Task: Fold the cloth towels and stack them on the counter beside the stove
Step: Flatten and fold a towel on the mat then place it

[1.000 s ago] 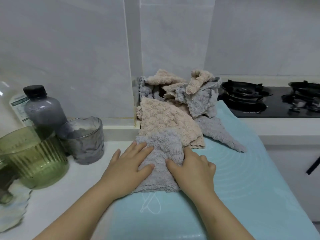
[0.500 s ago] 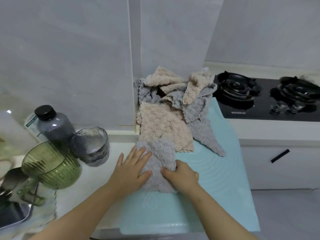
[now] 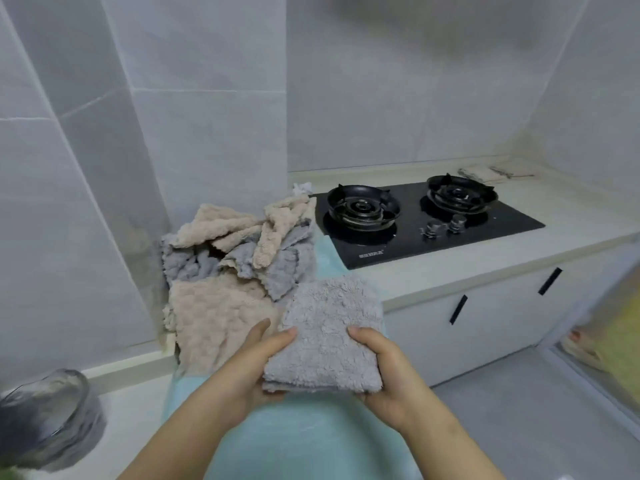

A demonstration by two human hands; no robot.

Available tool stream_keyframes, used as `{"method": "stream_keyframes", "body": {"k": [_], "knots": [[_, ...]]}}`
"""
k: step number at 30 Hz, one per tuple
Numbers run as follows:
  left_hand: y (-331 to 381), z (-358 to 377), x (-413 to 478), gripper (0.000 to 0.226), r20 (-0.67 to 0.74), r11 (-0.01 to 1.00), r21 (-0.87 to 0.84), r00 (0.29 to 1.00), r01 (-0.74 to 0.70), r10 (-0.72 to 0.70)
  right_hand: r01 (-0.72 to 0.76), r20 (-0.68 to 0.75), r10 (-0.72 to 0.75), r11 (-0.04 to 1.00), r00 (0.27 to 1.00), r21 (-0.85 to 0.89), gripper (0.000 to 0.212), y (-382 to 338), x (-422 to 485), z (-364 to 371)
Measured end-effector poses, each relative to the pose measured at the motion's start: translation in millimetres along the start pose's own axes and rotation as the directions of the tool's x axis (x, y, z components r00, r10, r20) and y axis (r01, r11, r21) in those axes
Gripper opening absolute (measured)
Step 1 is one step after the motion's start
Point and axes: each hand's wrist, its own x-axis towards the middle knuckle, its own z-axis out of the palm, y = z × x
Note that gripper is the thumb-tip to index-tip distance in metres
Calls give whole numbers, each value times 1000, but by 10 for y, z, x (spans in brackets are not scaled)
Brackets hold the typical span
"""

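My left hand (image 3: pixel 256 365) and right hand (image 3: pixel 389 379) grip the folded grey towel (image 3: pixel 329 330) by its sides, above the teal mat (image 3: pixel 311 445). If my grip goes slack, it probably flops open before reaching the surface (image 3: pixel 485 268) by the stove (image 3: pixel 415 230).

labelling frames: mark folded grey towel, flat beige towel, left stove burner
folded grey fleece towel (image 3: pixel 332 327), head view, top face
flat beige fleece towel (image 3: pixel 214 313), head view, middle
black left stove burner (image 3: pixel 363 207), head view, centre

Folded grey towel (image 3: pixel 329 334) between both hands (image 3: pixel 254 370) (image 3: pixel 389 382)

Grey folded towel (image 3: pixel 329 334), beige-and-grey pile (image 3: pixel 235 251) (nubbly weave), pale teal mat (image 3: pixel 311 438), black stove (image 3: pixel 426 220), seemingly smoky-grey glass (image 3: pixel 45 417).
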Motion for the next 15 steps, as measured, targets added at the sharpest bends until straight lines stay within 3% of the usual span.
{"method": "stream_keyframes", "body": {"k": [4,7,15], "knots": [[60,789,311,63,107,988,99,988,-120,109,18,-83,-20,999,996,-29,31,-360,-117,-667],[10,1435,577,40,172,961,221,977,-165,128,29,-190,-45,996,981,-85,29,-676,-140,-1283],[-146,3253,1315,32,134,971,205,986,-123,97,122,-352,-180,976,918,-182,29,-1771,-67,-2855]]}}
